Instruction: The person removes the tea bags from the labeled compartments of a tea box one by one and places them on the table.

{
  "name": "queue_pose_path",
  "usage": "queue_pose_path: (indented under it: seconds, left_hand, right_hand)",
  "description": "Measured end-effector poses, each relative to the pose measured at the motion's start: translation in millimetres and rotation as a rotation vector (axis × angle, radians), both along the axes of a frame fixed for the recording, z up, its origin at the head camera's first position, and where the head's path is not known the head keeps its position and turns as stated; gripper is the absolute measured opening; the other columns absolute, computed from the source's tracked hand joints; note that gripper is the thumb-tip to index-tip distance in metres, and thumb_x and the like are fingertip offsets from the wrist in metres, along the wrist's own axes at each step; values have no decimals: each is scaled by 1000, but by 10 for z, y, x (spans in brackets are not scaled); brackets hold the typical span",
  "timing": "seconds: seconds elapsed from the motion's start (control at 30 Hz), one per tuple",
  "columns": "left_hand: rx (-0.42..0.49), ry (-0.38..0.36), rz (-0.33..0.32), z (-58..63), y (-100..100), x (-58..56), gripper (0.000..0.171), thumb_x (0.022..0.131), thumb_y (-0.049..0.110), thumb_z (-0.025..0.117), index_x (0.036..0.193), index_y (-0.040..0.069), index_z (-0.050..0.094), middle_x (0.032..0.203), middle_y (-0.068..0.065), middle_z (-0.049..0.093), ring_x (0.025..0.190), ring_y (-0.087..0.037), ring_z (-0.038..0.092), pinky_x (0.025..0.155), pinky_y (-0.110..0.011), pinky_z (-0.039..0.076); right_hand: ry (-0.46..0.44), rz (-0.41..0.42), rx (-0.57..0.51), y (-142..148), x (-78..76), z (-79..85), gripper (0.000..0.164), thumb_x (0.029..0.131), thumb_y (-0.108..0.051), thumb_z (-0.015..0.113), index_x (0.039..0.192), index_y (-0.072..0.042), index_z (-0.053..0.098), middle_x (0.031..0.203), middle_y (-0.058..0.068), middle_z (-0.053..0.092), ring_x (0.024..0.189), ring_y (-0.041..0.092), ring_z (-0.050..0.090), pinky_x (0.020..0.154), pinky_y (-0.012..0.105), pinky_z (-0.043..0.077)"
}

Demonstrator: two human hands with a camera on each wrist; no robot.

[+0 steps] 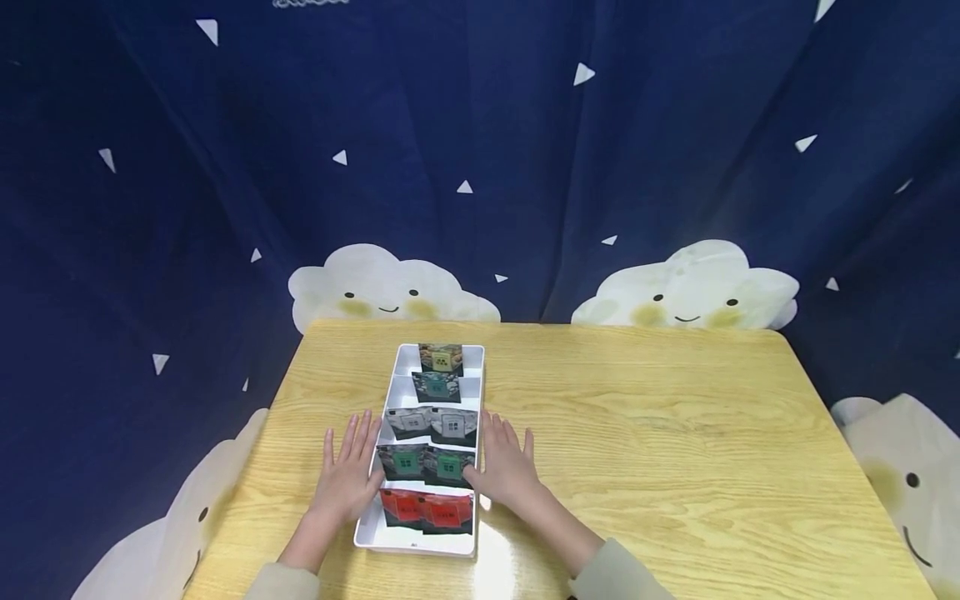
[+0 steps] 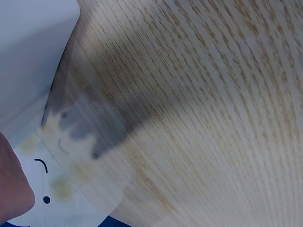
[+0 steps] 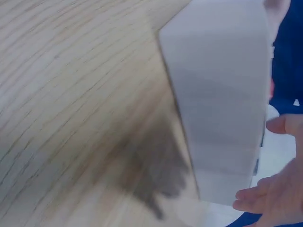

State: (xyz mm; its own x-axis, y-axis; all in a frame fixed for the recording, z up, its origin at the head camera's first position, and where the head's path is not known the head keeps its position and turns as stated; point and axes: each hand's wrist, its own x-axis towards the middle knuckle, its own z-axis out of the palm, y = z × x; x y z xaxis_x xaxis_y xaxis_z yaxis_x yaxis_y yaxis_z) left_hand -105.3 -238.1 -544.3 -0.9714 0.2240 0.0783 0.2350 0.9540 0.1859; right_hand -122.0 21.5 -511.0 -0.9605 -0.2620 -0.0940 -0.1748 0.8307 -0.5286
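A white divided tray (image 1: 414, 547) stands lengthwise on the table, left of its middle. Upright sachets fill its compartments: two red ones (image 1: 447, 514) nearest, then two green (image 1: 450, 465), two grey (image 1: 453, 427), one teal (image 1: 437, 387) and one yellow-labelled (image 1: 441, 359) at the far end. My left hand (image 1: 347, 475) lies along the tray's left side, fingers straight, thumb at the rim. On the opposite side, my right hand (image 1: 510, 467) has its fingers extended along the wall and its thumb over the rim by a green sachet. Both wrist views show the tray's outer wall (image 3: 218, 104) beside the fingers.
The light wooden table (image 1: 660, 450) extends well to the right of the tray. Behind it hangs a dark blue curtain (image 1: 510, 150) printed with white triangles and smiling clouds (image 1: 693, 287). Hand shadows fall on the wood in both wrist views.
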Motion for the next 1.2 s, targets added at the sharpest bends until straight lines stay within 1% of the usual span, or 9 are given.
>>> queue_pose_path:
  seconds: [0.1, 0.2, 0.27, 0.33, 0.5, 0.6, 0.7, 0.87, 1.2]
  left_hand:
    - [0, 19, 0, -8, -5, 2, 71, 82, 26, 51, 143, 4, 24, 150, -17, 17, 136, -37, 12, 108, -56, -3]
    - [-9, 12, 3, 0, -8, 1, 71, 82, 26, 51, 144, 4, 23, 150, -16, 16, 137, -36, 11, 108, -56, -3]
    - [-19, -5, 7, 11, -8, 0, 71, 83, 26, 51, 144, 3, 22, 151, -16, 14, 138, -35, 10, 108, -56, -4]
    - [-31, -20, 9, 19, -7, 0, 71, 83, 26, 50, 144, 4, 20, 151, -16, 13, 138, -35, 9, 108, -56, -3]
    - [-32, -45, 13, 37, 2, 8, 70, 84, 25, 49, 145, 4, 20, 152, -15, 12, 138, -35, 8, 108, -57, -3]
    - [-24, -56, 13, 37, 6, 6, 71, 85, 25, 50, 145, 4, 19, 152, -15, 10, 138, -35, 7, 108, -56, -6]
    - [-22, -60, 13, 38, 8, 4, 71, 84, 25, 50, 145, 3, 19, 152, -15, 10, 138, -34, 7, 108, -55, -7]
    - [-27, -57, 17, 43, 10, 6, 72, 84, 25, 51, 145, 4, 19, 152, -15, 10, 138, -35, 9, 108, -56, -4]
    - [-8, -77, 18, 39, 7, 8, 73, 84, 25, 51, 145, 4, 17, 152, -15, 9, 139, -33, 3, 108, -53, -12]
  right_hand:
    - [145, -5, -12, -5, 26, 67, 71, 75, -33, 62, 136, -3, 39, 134, 20, 44, 126, 36, 36, 105, 61, 13]
    - [359, 11, -1, -33, 54, 77, 54, 75, -30, 62, 121, -5, 52, 118, 13, 55, 114, 31, 47, 99, 54, 28]
    - [481, 30, 22, -58, 81, 71, 44, 75, -30, 62, 113, -8, 56, 109, 9, 57, 107, 27, 50, 95, 49, 34]
    - [551, 68, 40, -86, 116, 61, 36, 78, -29, 61, 108, -9, 57, 105, 7, 56, 102, 25, 50, 92, 44, 37]
    - [602, 215, 81, -118, 194, 16, 30, 85, -36, 57, 107, -15, 58, 101, 0, 53, 98, 18, 49, 94, 38, 37]
    - [642, 301, 90, -118, 206, -26, 35, 84, -45, 58, 106, -18, 57, 100, -3, 52, 97, 14, 48, 94, 38, 36]
    - [673, 359, 97, -123, 209, -84, 42, 81, -52, 58, 106, -19, 56, 100, -3, 51, 98, 14, 47, 94, 40, 35]
    - [671, 389, 126, -133, 209, -143, 47, 79, -56, 58, 108, -19, 55, 100, -3, 49, 99, 14, 46, 94, 41, 35]
    - [619, 422, 212, -134, 220, -201, 41, 83, -53, 55, 109, -21, 54, 101, -4, 50, 100, 15, 46, 96, 43, 32]
